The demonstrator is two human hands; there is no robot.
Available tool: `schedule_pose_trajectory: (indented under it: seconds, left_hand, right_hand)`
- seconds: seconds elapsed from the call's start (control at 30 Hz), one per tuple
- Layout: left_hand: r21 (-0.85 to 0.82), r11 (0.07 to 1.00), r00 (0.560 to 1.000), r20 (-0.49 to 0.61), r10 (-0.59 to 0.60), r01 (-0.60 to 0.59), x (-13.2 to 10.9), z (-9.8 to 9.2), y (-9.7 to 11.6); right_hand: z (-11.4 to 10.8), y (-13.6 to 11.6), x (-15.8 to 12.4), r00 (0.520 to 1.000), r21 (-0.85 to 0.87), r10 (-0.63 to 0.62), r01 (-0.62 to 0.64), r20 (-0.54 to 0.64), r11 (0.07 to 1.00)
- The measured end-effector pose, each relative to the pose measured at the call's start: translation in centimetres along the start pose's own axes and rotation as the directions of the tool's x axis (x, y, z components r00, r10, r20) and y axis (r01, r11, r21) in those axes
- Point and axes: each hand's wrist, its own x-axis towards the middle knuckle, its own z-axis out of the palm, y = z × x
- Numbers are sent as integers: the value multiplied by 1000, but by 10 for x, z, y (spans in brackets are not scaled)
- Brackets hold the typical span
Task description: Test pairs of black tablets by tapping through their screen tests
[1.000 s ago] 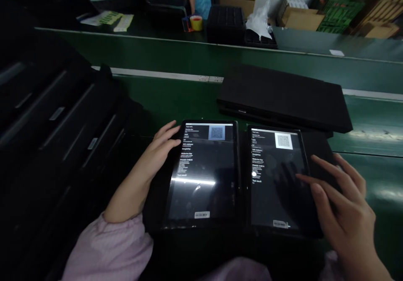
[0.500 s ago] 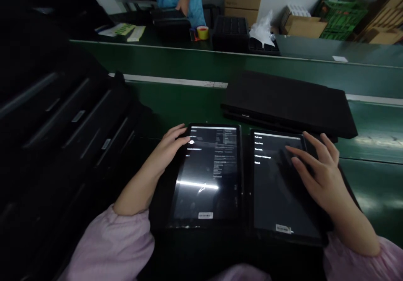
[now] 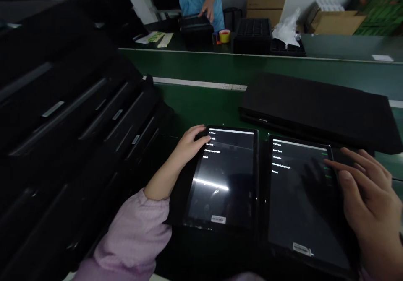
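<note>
Two black tablets lie side by side in front of me, screens up and lit with a white text menu. My left hand point(image 3: 192, 144) is at the upper left corner of the left tablet point(image 3: 225, 167); its thumb lies over the screen's left edge and its fingers are stretched out. Over the right edge of the right tablet point(image 3: 296, 201) hovers my right hand point(image 3: 371, 193), index finger extended and fingers apart, holding nothing. Whether that fingertip touches the glass I cannot tell. Each tablet carries a small white barcode label near its lower edge.
Stacked black cases point(image 3: 103, 100) rise along the left. Behind the right tablet lies a flat black case point(image 3: 317, 105). Across the green bench, a co-worker's hand point(image 3: 208, 9) rests by a black stack, near a yellow tape roll point(image 3: 224, 36), black trays point(image 3: 253, 33) and a plastic bag point(image 3: 287, 29).
The left tablet's screen has gone from overlapping text to a plain menu. My right hand has moved right, toward the right tablet's edge, where faint green marks now show. The view has shifted left.
</note>
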Motion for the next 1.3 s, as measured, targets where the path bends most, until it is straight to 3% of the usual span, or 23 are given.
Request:
schedule_pose_trajectory:
  seconds: [0.23,0.53,0.73,0.97,1.03,1.2,1.3]
  left_hand:
    - [-69,997,999,-34,20,-22,-9,-2,2]
    - [-59,987,989,-14,149,-150,-9,-5,-9]
    - [88,977,980,73,186,-192,-4,-10,-23]
    - [185,960,959,232,165,-210,-5,-21,-22]
    - [147,970,962,222,161,-196,-6,-20,-16]
    - [-139,988,997,-46,65,-71,-26,-24,-12]
    - [-94,994,977,-202,-68,50,-64,-43,-27]
  right_hand:
    - [-4,-11,-4,999,164,-39,40,-10,986]
    - [4,-4,0,972,109,-216,205,95,973]
    - [7,1,-3,981,91,-188,183,53,979]
    - [4,0,-4,999,129,-33,35,-20,991]
    - [2,-4,-3,999,141,19,-14,-38,990]
    - [-17,10,-10,956,19,287,-286,-56,958]
    - [-39,41,-29,872,-182,488,-487,-43,854]
